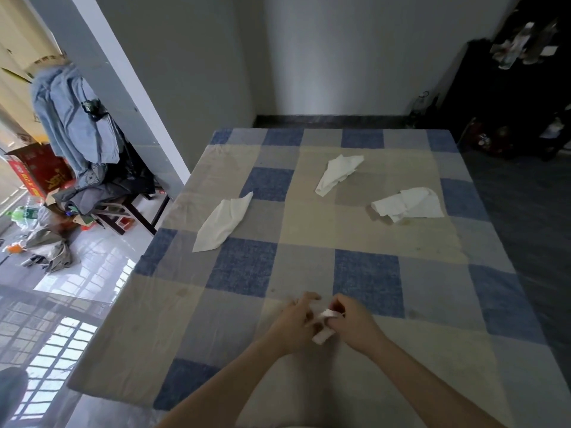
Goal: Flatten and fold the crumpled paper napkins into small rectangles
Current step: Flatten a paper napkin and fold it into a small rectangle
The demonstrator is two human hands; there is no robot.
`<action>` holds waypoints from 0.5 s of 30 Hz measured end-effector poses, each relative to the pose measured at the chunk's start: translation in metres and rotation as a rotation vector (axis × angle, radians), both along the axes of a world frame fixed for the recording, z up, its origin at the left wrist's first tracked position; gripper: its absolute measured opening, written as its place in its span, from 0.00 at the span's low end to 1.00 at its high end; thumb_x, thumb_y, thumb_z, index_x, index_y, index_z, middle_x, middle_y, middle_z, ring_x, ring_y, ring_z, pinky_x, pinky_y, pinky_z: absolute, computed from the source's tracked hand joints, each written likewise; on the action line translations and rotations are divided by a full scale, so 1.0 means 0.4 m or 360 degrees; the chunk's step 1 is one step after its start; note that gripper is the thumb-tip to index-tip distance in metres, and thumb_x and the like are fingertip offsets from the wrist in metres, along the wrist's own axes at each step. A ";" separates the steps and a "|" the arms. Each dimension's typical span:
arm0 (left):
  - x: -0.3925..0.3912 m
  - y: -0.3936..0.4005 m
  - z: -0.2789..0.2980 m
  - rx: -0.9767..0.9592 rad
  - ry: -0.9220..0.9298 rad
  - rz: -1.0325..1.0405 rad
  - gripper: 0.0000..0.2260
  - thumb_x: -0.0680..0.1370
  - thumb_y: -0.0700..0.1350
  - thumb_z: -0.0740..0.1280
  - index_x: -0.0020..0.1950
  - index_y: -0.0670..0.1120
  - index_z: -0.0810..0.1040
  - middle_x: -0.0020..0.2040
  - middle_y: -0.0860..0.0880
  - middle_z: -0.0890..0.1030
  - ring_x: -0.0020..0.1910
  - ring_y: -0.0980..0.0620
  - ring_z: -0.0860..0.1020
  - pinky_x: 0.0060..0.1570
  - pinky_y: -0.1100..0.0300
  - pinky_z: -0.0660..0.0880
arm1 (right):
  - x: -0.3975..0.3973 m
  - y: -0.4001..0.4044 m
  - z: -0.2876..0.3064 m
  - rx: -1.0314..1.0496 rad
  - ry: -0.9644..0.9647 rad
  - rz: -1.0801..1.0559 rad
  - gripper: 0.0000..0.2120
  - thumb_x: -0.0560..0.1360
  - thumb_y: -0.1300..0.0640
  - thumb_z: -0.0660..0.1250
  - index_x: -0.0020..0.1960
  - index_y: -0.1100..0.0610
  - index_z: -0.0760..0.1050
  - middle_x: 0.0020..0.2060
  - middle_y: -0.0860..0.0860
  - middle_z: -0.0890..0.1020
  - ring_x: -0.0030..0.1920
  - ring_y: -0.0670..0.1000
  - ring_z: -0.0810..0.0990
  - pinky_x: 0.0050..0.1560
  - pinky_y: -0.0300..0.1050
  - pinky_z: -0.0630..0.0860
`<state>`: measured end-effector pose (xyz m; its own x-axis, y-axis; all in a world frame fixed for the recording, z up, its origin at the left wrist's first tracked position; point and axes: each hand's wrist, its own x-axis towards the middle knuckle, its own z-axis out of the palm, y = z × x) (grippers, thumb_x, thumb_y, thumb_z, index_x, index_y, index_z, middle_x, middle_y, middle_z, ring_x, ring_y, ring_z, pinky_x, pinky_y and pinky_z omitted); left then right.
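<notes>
Item 1. Folded napkin (323, 330): a small white strip, already narrow, lying between both hands at the near middle of the surface (432, 251), which is wearing a blue, grey and cream checked cloth. Whether it is resting on the cloth or being held just above it cannot be told.

Item 2. Left hand (292, 327): fingers curling onto the left side of the folded napkin; grip pinching the paper.

Item 3. Right hand (355, 324): fingers bending over the napkin's far end, thumb tucking beneath; grip likewise pinching the paper.

Item 4. Left crumpled napkin (221, 223): lying loose and elongated toward the left edge, well apart from the hands.

Item 5. Far crumpled napkin (336, 173): lying past the middle of the surface, untouched.

Item 6. Right crumpled napkin (408, 203): lying bunched near the far crumpled napkin, on the right side, untouched.

Step in hand, as a judgement: the closing fold on the first napkin is being made, bringing it down to a small rectangle; three napkins are still waiting, so the task is looking early.

Next move, as a judgement: pressing the crease flat, setting the rectangle aside, then reaching well forward for one of the loose napkins, which is calling for spreading flat with open palms before any folding.
</notes>
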<state>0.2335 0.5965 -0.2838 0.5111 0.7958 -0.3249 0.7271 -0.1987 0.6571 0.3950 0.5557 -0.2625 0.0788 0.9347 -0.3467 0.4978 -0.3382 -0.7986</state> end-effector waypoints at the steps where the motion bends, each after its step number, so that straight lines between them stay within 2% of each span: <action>1: -0.004 -0.005 0.002 -0.0027 -0.0051 -0.0037 0.10 0.76 0.47 0.67 0.56 0.48 0.74 0.45 0.48 0.79 0.43 0.52 0.75 0.38 0.67 0.64 | 0.012 -0.014 0.002 0.0041 0.0086 -0.0027 0.09 0.70 0.59 0.70 0.38 0.56 0.70 0.33 0.48 0.75 0.33 0.46 0.71 0.34 0.39 0.67; 2: -0.010 -0.012 0.001 -0.0074 -0.0088 -0.0056 0.05 0.76 0.46 0.67 0.48 0.45 0.75 0.42 0.47 0.77 0.40 0.52 0.72 0.37 0.66 0.63 | 0.023 -0.028 0.000 0.0045 0.0173 -0.0070 0.08 0.70 0.59 0.71 0.39 0.56 0.72 0.33 0.49 0.76 0.33 0.46 0.72 0.35 0.42 0.70; 4: -0.022 -0.038 -0.013 -0.0303 -0.0227 0.0038 0.08 0.76 0.47 0.68 0.40 0.45 0.74 0.38 0.51 0.73 0.38 0.54 0.70 0.39 0.64 0.64 | 0.033 -0.043 -0.002 -0.0001 0.0328 -0.0210 0.05 0.71 0.59 0.72 0.41 0.55 0.75 0.36 0.51 0.81 0.36 0.50 0.78 0.39 0.50 0.78; 7: -0.041 -0.074 -0.023 -0.0741 -0.0489 0.0378 0.07 0.75 0.50 0.70 0.43 0.47 0.80 0.38 0.53 0.79 0.39 0.56 0.76 0.42 0.59 0.71 | 0.012 -0.033 0.002 -0.0084 0.0529 -0.0502 0.05 0.73 0.59 0.72 0.42 0.60 0.78 0.39 0.56 0.83 0.40 0.55 0.82 0.42 0.52 0.79; 9: -0.064 -0.086 -0.019 -0.0832 -0.0542 0.0547 0.05 0.76 0.49 0.70 0.44 0.49 0.83 0.39 0.54 0.83 0.41 0.57 0.80 0.43 0.61 0.74 | -0.016 -0.015 0.003 -0.0122 0.0568 -0.0619 0.09 0.72 0.58 0.73 0.41 0.64 0.78 0.39 0.60 0.83 0.38 0.55 0.81 0.40 0.51 0.79; 11: -0.092 -0.086 -0.010 -0.0813 -0.0576 0.0656 0.06 0.76 0.48 0.71 0.40 0.49 0.83 0.36 0.55 0.82 0.38 0.57 0.79 0.41 0.61 0.74 | -0.051 0.004 0.001 -0.0147 0.0596 -0.0651 0.10 0.71 0.57 0.74 0.41 0.65 0.79 0.38 0.61 0.83 0.37 0.55 0.80 0.39 0.50 0.77; 13: -0.136 -0.074 -0.007 -0.0700 -0.0515 0.0724 0.11 0.76 0.46 0.70 0.33 0.49 0.79 0.30 0.55 0.78 0.31 0.57 0.74 0.35 0.61 0.70 | -0.088 0.025 0.001 -0.0197 0.0610 -0.0621 0.09 0.71 0.57 0.74 0.39 0.62 0.79 0.37 0.61 0.83 0.34 0.55 0.79 0.37 0.49 0.75; 15: -0.188 -0.063 0.000 -0.0535 -0.0403 0.0749 0.14 0.77 0.45 0.69 0.32 0.49 0.76 0.26 0.56 0.74 0.28 0.57 0.71 0.32 0.62 0.66 | -0.122 0.046 0.007 -0.0255 0.0639 -0.0558 0.08 0.71 0.59 0.74 0.36 0.60 0.77 0.34 0.59 0.81 0.32 0.53 0.77 0.35 0.46 0.73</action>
<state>0.1584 0.5715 -0.2839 0.2249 0.8295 -0.5112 0.5001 0.3519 0.7912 0.3462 0.5743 -0.2598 0.2082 0.8094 -0.5492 0.0005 -0.5616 -0.8274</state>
